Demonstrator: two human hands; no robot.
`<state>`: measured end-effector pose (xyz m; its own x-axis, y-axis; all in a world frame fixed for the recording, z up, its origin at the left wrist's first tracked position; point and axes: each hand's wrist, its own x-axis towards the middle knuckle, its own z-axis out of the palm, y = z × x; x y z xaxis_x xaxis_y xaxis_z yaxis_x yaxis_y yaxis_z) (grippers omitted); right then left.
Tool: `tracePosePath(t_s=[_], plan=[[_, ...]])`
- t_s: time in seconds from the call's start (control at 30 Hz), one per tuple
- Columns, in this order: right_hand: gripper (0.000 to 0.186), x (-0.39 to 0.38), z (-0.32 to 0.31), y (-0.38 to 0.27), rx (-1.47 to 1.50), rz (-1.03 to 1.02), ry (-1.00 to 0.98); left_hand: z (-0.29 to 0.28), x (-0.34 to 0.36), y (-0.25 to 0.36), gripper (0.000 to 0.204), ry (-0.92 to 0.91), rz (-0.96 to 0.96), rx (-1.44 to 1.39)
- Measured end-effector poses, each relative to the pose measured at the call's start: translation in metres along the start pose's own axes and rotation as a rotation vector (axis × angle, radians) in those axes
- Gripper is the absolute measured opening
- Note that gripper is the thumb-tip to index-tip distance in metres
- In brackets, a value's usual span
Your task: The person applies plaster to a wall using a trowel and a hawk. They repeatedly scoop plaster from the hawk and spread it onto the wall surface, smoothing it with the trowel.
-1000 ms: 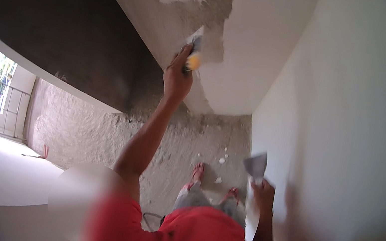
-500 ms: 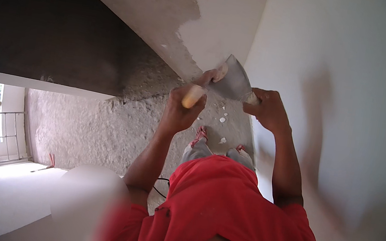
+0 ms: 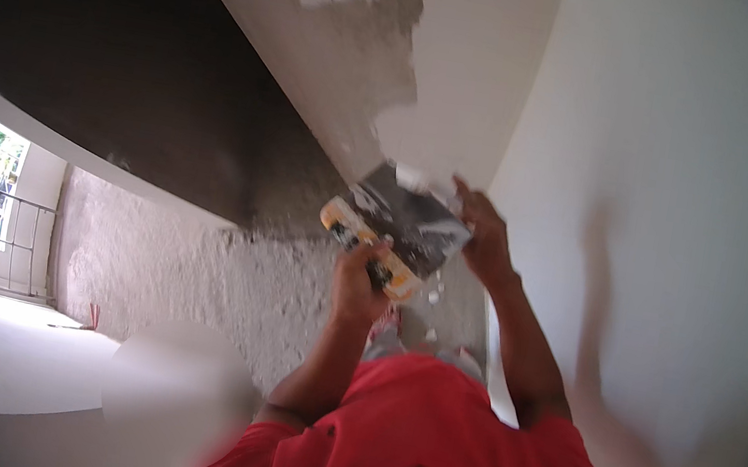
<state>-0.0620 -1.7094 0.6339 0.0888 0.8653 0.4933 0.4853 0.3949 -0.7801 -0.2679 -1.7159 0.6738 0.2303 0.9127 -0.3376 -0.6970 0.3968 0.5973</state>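
My left hand (image 3: 360,282) is closed around the yellow-orange and black handle of a wide putty knife (image 3: 411,218). Its broad metal blade is tilted in front of me, smeared with pale filler. A lump of white filler (image 3: 412,178) clings along the blade's far edge. My right hand (image 3: 488,237) is at the blade's right side, fingers curled and the index finger raised. A whitish piece shows by those fingers, but what they grip is partly hidden and too blurred to name.
Ahead is a wall (image 3: 342,62) with grey bare areas and white filler patches. A smooth white wall (image 3: 668,231) runs close on my right. A dark slanted surface (image 3: 148,51) lies to the left, above a rough floor (image 3: 163,269). Metal railings (image 3: 11,240) stand by a window.
Both hands have come lower in the picture. The left hand has turned the putty knife, so its handle's length and the smeared blade face now show. My right hand has moved slightly left and down.
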Motion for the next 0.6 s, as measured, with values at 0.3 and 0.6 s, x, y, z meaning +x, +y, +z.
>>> tracePosePath(t_s=[0.3,0.6], plan=[[0.049,-0.032,0.010,0.060,-0.168,0.116,0.089,0.128,0.038,0.125,0.045,-0.256,0.500,0.262],[0.022,-0.176,0.051,0.088,-0.090,0.443,0.157,0.456,0.107,0.392,0.063,0.262,2.710,1.594]])
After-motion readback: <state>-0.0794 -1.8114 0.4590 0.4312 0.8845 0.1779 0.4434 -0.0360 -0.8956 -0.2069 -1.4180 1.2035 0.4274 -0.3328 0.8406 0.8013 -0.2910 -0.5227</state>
